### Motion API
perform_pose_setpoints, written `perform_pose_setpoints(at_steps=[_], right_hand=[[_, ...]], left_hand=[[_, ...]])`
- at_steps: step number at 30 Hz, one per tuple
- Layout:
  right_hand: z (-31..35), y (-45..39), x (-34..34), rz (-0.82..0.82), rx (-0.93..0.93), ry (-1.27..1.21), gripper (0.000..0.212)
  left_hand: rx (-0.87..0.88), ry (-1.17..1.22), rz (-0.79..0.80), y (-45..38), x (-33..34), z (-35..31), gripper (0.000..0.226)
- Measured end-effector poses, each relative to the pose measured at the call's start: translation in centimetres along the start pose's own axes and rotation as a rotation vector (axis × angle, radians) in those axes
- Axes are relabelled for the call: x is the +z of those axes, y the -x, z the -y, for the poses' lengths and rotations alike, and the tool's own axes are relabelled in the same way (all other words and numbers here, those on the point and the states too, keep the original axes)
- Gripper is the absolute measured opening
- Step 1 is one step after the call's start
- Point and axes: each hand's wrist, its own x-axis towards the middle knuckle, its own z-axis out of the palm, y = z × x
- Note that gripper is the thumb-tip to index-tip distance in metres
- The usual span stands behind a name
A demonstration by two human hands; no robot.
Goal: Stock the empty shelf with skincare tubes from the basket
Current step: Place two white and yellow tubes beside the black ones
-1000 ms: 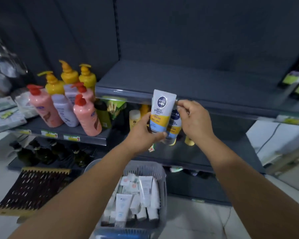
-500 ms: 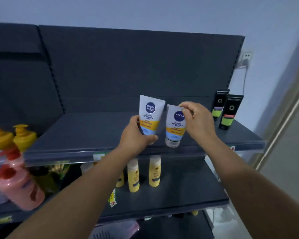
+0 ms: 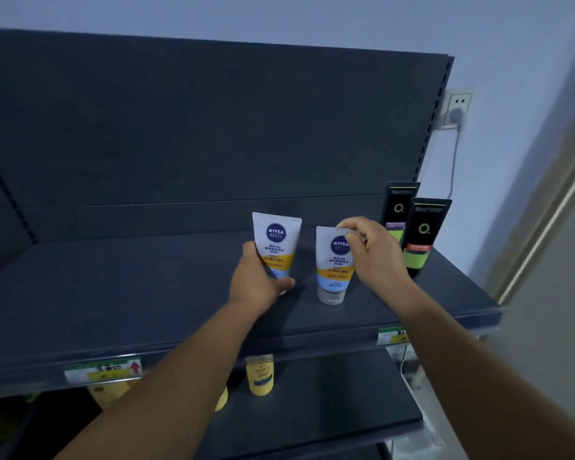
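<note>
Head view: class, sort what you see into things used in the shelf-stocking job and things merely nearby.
In use: left hand, left tube, right hand, right tube, top shelf.
Nearby: black tubes, yellow bottles, wall socket, price tags.

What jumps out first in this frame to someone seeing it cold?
Two white Nivea Men tubes at the middle of the dark top shelf: the left hand grips the left tube low on its body, and the right hand pinches the top of the right tube, which stands cap-down. Next, two black tubes with green bands stand upright at the shelf's right end.
</note>
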Motion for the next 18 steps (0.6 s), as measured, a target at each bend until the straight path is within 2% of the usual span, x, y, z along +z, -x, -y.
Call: perform_pose_setpoints(at_steps=[1,4,6,11,18], right_hand=[[-0.2,0.1,0.2,0.004,0.015,-0.032,0.028],[-0.5,1.1,1.1,0.031,0.140,-0.185,0.063],[-0.9,2.0,1.9,0.066,0.233,-0.285,0.074],[-1.4,2.9,3.0,0.185,0.382,-0.214,0.055],[-3.3,1.8,1.0,0.174,0.405,-0.145,0.042]], left_hand=[[0.000,-0.005,-0.009,-0.2,0.4,0.1,0.061],[-0.005,0.009,0.003,-0.5,1.1,0.4,0.061],[0.001,0.008,0.050,-0.6,0.9,0.6,0.060],[-0.023,-0.053,0.156,-0.9,0.2,0.8,0.056],[-0.020,-0.072,0.144,-3.3,3.3,-1.1,0.058]])
